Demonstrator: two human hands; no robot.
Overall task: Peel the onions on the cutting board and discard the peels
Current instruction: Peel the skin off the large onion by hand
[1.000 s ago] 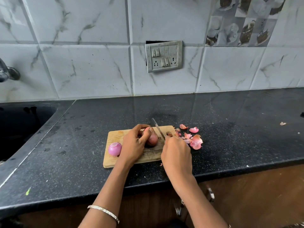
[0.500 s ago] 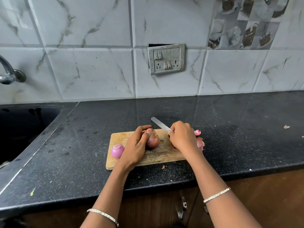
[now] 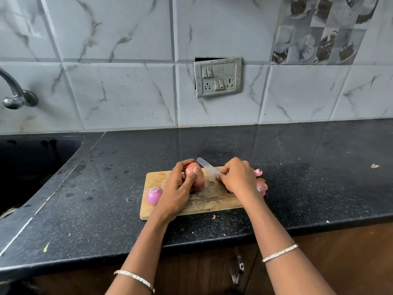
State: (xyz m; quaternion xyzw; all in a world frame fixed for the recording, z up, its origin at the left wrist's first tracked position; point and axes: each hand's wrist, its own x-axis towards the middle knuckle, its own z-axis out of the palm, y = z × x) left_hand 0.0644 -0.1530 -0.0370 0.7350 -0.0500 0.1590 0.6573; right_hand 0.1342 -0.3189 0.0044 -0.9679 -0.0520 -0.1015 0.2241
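Observation:
A wooden cutting board (image 3: 212, 201) lies on the black counter. My left hand (image 3: 180, 188) grips an unpeeled reddish onion (image 3: 198, 179) standing on the board, thumb across its top. My right hand (image 3: 238, 177) holds a knife (image 3: 207, 166); its blade points up and left, past the top of that onion. A peeled purple onion (image 3: 154, 195) sits at the board's left edge. Pink onion peels (image 3: 261, 185) lie on the counter just right of the board, partly hidden by my right hand.
A black sink (image 3: 32, 167) is sunk into the counter at the left, with a tap (image 3: 14, 96) above it. A switch and socket panel (image 3: 218, 77) sits on the tiled wall. Small peel scraps (image 3: 374, 166) dot the counter. The counter's front edge runs close to the board.
My right hand has moved up and right from the board's front to its far right edge, swinging the knife blade toward the onion's top. My left hand has stood the onion more upright.

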